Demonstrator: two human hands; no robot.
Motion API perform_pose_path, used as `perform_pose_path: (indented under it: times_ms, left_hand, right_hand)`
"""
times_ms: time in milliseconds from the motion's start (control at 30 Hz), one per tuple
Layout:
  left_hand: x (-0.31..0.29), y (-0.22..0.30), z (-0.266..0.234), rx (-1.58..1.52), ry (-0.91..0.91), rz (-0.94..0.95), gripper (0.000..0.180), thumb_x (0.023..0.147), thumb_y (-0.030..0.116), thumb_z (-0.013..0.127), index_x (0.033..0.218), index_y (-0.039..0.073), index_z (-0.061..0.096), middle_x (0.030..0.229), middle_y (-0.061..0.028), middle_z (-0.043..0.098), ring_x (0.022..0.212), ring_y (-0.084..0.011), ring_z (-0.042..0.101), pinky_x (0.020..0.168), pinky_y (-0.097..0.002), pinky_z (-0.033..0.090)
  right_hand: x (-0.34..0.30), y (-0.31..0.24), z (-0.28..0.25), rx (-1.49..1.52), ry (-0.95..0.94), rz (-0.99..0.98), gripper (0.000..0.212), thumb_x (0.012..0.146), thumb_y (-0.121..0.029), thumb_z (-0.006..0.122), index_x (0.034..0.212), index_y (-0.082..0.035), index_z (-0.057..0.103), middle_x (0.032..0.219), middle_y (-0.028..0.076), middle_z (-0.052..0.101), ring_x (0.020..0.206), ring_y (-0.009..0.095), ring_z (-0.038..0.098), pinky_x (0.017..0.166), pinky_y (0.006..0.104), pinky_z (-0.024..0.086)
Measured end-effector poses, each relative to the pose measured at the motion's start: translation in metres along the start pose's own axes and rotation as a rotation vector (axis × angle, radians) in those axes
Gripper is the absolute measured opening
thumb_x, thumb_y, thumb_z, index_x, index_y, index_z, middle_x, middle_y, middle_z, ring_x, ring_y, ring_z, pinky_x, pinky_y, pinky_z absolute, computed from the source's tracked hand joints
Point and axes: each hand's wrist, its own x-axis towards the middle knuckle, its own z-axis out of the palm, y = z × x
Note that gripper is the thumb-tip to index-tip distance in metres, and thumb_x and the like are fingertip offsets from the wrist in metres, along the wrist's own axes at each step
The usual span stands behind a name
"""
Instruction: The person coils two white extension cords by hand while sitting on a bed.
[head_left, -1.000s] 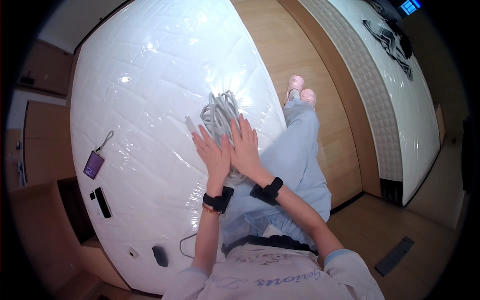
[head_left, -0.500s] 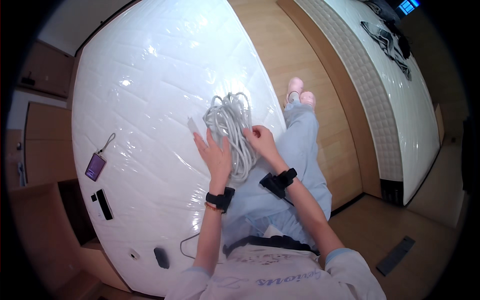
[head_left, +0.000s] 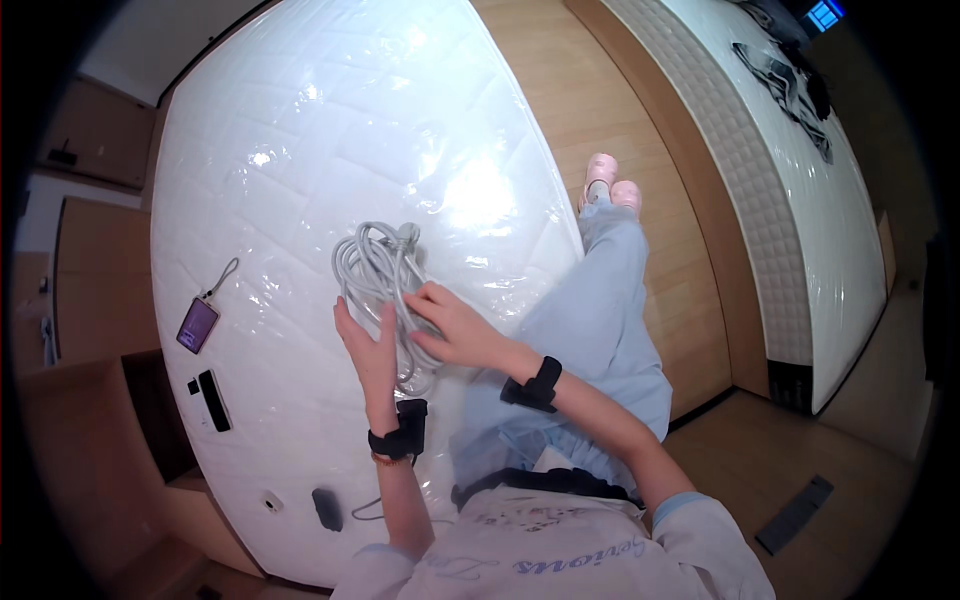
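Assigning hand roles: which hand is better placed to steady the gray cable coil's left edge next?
Left, probably: the left hand is open beside that edge of the cable coil. The right hand is at the coil's right side and would likely have to reach across.

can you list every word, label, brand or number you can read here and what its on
White shirt: blue script lettering across the front; I'm not copying it out.
Purple rectangular device: small pale marks, too small to read.
Black corner patch on the far mattress: faint marks, too blurred to read.
Coiled grey cable: no lettering I can make out.
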Motion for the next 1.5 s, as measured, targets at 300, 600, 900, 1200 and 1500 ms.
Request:
perform_pose_path:
  times_ms: [300, 600, 900, 1200, 1500]
  left_hand:
    - [0.005, -0.044, -0.001, -0.031, 0.101, 0.047, 0.067, 0.084, 0.031, 0.063, 0.129, -0.010, 0.034, 0.133, -0.0270, 0.033, 0.124, -0.0376, 0.035, 0.105, -0.0422, 0.026]
    - [-0.015, 0.003, -0.008, 0.117, 0.061, 0.033, 0.019, 0.078, 0.016, 0.067, 0.090, 0.006, 0.057, 0.068, -0.0031, 0.053, 0.062, -0.0177, 0.052, 0.059, -0.0332, 0.041]
    - [-0.042, 0.054, 0.035, -0.092, -0.242, 0.526, 0.026, 0.075, 0.011, 0.067, 0.096, 0.003, 0.055, 0.075, -0.0060, 0.052, 0.065, -0.0218, 0.052, 0.061, -0.0330, 0.042]
    - [-0.040, 0.022, 0.010, -0.019, 0.131, 0.239, 0.023, 0.077, 0.004, 0.062, 0.099, 0.003, 0.055, 0.081, -0.0061, 0.056, 0.067, -0.0154, 0.051, 0.066, -0.0293, 0.043]
    - [-0.055, 0.012, 0.083, 0.082, -0.392, 0.139, 0.029, 0.081, 0.013, 0.061, 0.106, 0.000, 0.052, 0.077, -0.0114, 0.065, 0.066, -0.0271, 0.062, 0.060, -0.0309, 0.049]
  right_hand:
    - [-0.015, 0.004, -0.002, 0.174, 0.112, 0.287, 0.017, 0.078, 0.000, 0.055, 0.093, -0.002, 0.061, 0.086, 0.007, 0.053, 0.069, 0.015, 0.052, 0.061, 0.0249, 0.043]
    - [-0.025, 0.026, -0.025, 0.226, 0.065, 0.531, 0.012, 0.083, -0.005, 0.057, 0.091, -0.002, 0.065, 0.082, 0.003, 0.063, 0.069, 0.008, 0.056, 0.061, 0.0208, 0.044]
    - [-0.018, 0.020, -0.048, 0.511, 0.029, 0.568, 0.029, 0.096, -0.023, 0.044, 0.119, -0.005, 0.047, 0.096, 0.008, 0.062, 0.079, 0.013, 0.062, 0.067, 0.0252, 0.049]
    - [-0.033, 0.055, -0.101, 0.442, 0.358, 0.715, 0.030, 0.098, -0.021, 0.038, 0.125, -0.008, 0.040, 0.076, 0.008, 0.063, 0.056, 0.016, 0.064, 0.048, 0.0265, 0.047]
    - [-0.034, 0.069, -0.076, -0.407, 0.289, 0.682, 0.024, 0.085, -0.029, 0.057, 0.091, -0.006, 0.057, 0.065, 0.011, 0.062, 0.063, 0.031, 0.061, 0.056, 0.0424, 0.045]
